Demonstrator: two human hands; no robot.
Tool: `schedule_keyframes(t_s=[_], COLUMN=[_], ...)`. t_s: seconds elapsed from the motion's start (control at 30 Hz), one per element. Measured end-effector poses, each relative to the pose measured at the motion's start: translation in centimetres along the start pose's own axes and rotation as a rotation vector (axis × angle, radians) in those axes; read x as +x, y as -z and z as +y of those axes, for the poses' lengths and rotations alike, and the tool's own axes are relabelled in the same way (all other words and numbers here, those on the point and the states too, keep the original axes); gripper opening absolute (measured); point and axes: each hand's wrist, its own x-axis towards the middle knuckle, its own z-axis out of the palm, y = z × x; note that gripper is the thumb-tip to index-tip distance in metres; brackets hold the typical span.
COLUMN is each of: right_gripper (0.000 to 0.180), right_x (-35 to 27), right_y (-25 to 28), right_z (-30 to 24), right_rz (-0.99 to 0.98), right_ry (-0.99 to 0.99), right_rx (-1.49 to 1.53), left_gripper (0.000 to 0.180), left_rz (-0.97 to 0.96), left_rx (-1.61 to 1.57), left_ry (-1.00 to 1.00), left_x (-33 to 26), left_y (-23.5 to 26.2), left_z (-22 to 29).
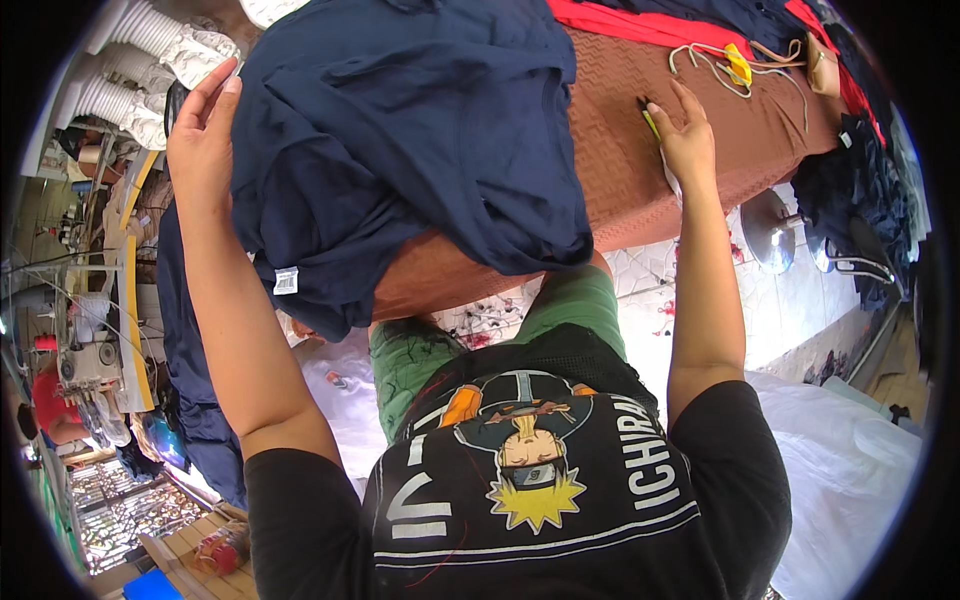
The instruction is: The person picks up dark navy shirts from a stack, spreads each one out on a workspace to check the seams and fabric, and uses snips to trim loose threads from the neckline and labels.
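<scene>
A dark navy garment [400, 120] lies in loose folds over the table, part of it hanging off the near edge. A small white label [286, 281] shows at its lower left. My left hand [203, 140] is at the garment's left edge, thumb and fingertips pinched together on the fabric. At the right, over the brown cover, my right hand [687, 145] is closed round a slim small tool [651, 124] with a black tip and a yellow-green part. The palm hides the rest of it, so its exact kind does not show.
The table has a textured brown cover [625, 150]. Red fabric [650, 28], a pale cord with a yellow piece [738, 64] and a tan pouch [823, 66] lie at the far right. White wrapped rolls [150, 95] are at far left. A sewing machine [90, 362] stands left.
</scene>
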Motion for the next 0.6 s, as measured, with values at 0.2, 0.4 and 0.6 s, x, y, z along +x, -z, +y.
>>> schedule_keyframes(t_s=[0.2,0.4,0.6], right_gripper=[0.04,0.041,0.016], right_x=[-1.5,-8.7,-6.2], right_y=[6.9,5.6,7.3], right_z=[-7.5,-8.0,-14.9], right_rz=[-0.67,-1.114,-0.333], right_ry=[-0.537,-0.319,0.07], right_rx=[0.144,-0.044,0.321], left_gripper=[0.037,0.06,0.033], left_rz=[-0.242,-0.413,0.44], left_rx=[0.332,0.784,-0.142], left_ry=[-0.432,-0.565,-0.437], left_x=[-1.4,-1.8,-1.8], left_y=[-9.5,-19.9,-5.7], left_z=[3.1,1.3,3.1])
